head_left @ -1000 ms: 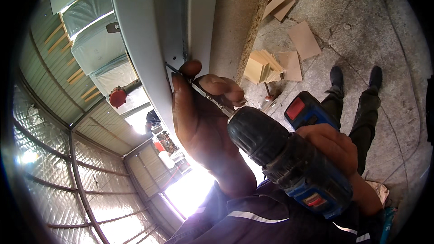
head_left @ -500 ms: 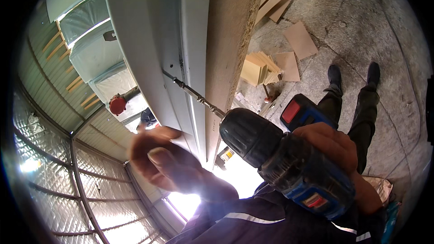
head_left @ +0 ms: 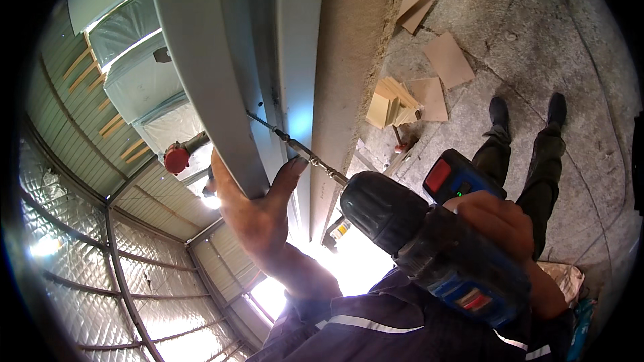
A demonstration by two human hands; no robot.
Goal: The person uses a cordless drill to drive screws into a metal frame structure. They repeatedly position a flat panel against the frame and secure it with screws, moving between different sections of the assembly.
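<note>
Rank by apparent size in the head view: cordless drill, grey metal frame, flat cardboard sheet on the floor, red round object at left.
1. Grey metal frame, largest.
2. Cordless drill, though it is close to the camera, which inflates it.
3. Flat cardboard sheet.
4. Red round object, smallest; it sits farther off, so true size is unsure.

The left hand [head_left: 258, 211] is raised, with the palm open and turned up. Its thumb points up on the right side and the other fingers go up on the left side, partly hidden. The left forearm comes up from the lower middle, in a dark sleeve with a light stripe. The right hand [head_left: 500, 228] is at the right, lower than the left one, its fingers closed tight in a fist grip. The 2 legs stand apart, below at the right.
</note>
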